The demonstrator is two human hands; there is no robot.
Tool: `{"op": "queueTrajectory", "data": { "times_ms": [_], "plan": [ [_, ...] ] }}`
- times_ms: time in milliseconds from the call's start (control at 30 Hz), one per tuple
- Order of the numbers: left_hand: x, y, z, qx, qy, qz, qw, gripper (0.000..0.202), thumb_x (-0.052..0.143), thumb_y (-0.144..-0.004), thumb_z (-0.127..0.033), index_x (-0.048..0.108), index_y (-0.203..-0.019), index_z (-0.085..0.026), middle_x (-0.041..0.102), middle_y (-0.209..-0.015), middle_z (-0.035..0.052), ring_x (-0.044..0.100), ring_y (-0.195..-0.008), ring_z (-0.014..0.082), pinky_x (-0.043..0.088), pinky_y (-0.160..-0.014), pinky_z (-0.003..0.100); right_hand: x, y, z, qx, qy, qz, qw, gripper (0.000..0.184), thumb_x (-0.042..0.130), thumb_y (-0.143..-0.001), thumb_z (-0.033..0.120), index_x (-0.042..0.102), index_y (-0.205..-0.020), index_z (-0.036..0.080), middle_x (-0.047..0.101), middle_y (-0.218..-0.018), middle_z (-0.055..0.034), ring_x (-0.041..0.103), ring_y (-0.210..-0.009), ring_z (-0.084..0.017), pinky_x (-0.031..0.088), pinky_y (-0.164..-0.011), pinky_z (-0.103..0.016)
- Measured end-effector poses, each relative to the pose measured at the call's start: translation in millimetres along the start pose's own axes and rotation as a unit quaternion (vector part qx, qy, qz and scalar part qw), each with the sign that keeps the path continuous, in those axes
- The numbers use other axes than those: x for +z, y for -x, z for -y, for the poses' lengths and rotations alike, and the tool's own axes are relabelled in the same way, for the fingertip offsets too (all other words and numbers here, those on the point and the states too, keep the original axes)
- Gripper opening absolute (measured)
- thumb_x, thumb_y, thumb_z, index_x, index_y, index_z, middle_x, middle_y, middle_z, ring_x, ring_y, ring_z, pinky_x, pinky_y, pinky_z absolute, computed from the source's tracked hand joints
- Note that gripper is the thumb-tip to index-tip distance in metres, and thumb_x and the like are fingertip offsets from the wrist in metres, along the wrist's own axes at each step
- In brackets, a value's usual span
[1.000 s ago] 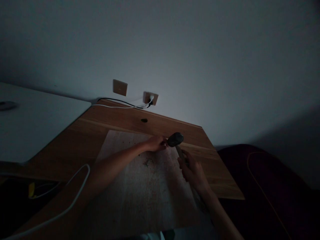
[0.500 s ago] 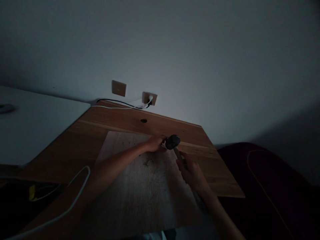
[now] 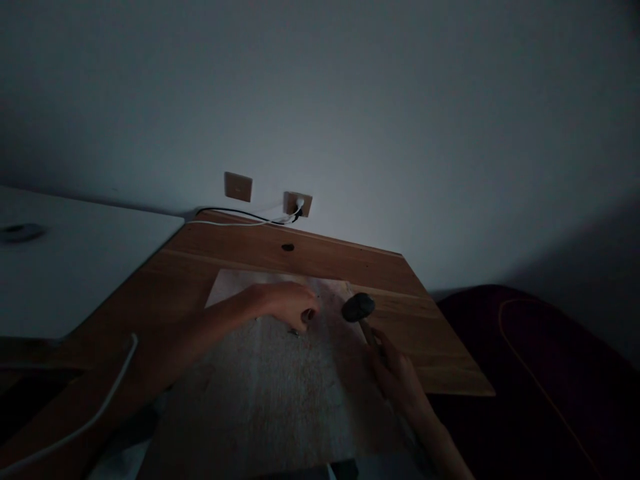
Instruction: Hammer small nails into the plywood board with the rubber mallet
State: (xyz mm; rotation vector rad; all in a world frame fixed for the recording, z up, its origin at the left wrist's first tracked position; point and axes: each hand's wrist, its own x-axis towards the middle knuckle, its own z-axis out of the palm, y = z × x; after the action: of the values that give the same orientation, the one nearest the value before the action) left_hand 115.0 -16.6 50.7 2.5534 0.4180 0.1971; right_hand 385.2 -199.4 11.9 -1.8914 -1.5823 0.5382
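My right hand [image 3: 393,370] is wrapped round the pale handle of a hammer [image 3: 359,307]. Its thick, dark, rounded head points up and away over the right edge of a thin wooden board [image 3: 280,393]. Over the board's far half, my left hand [image 3: 293,305] has its fingers curled down and pinched together. Whatever lies between those fingertips is hidden. Right beside them on the board rest a few small metal pieces [image 3: 294,333] that look like nails, too dim to make out well.
The board lies on a wooden desk [image 3: 430,320] against a wall. Cables [image 3: 235,223] run along the desk's back to a wall socket [image 3: 298,204]. A white surface [image 3: 90,267] stands at left, a dark rounded seat [image 3: 505,333] at right. A white cord [image 3: 107,400] crosses by my left arm.
My left hand has come back from the board's far right corner to the small metal pieces. The hammer has dropped slightly, toward me and to the right, still in my right hand.
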Motion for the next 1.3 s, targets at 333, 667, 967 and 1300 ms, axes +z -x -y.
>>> {"op": "queueTrajectory", "data": {
  "times_ms": [333,667,967,1300],
  "plan": [
    [20.3,-12,-2,0.014,-0.011,-0.03,0.999,0.021,0.079,-0.071,-0.008,0.065,-0.071,-0.023,0.068,-0.076,-0.0014,0.062,-0.071,0.0168,0.043,-0.068,0.029,9,0,-9,-0.006,-0.016,-0.011,1.0,0.052,0.049,-0.098,0.048,0.065,-0.139,0.021,0.081,-0.127,-0.0162,0.078,-0.121,-0.034,0.06,-0.099,-0.043],
    [15.6,-45,52,-0.059,0.1,-0.154,0.981,0.012,0.07,-0.091,-0.011,0.08,-0.096,-0.016,0.082,-0.097,0.0064,0.075,-0.091,0.0206,0.048,-0.082,0.027,10,2,-10,-0.011,-0.042,-0.019,0.999,0.052,0.05,-0.097,0.048,0.067,-0.139,0.021,0.081,-0.128,-0.017,0.077,-0.121,-0.035,0.061,-0.099,-0.043],
    [29.0,-43,55,-0.082,0.053,-0.186,0.978,0.011,0.071,-0.092,-0.01,0.079,-0.094,-0.017,0.08,-0.091,0.0047,0.073,-0.085,0.0189,0.047,-0.079,0.026,8,2,-7,-0.009,-0.037,-0.012,0.999,0.052,0.05,-0.098,0.045,0.067,-0.14,0.018,0.081,-0.126,-0.019,0.077,-0.12,-0.036,0.061,-0.098,-0.043],
    [42.2,-43,64,-0.049,0.064,-0.234,0.969,0.008,0.072,-0.09,-0.01,0.076,-0.09,-0.018,0.077,-0.088,0.0029,0.071,-0.082,0.0173,0.049,-0.08,0.027,8,0,-9,-0.024,-0.033,-0.009,0.999,0.052,0.049,-0.098,0.045,0.066,-0.139,0.016,0.081,-0.126,-0.0198,0.079,-0.118,-0.035,0.062,-0.095,-0.04]
  ]
}}
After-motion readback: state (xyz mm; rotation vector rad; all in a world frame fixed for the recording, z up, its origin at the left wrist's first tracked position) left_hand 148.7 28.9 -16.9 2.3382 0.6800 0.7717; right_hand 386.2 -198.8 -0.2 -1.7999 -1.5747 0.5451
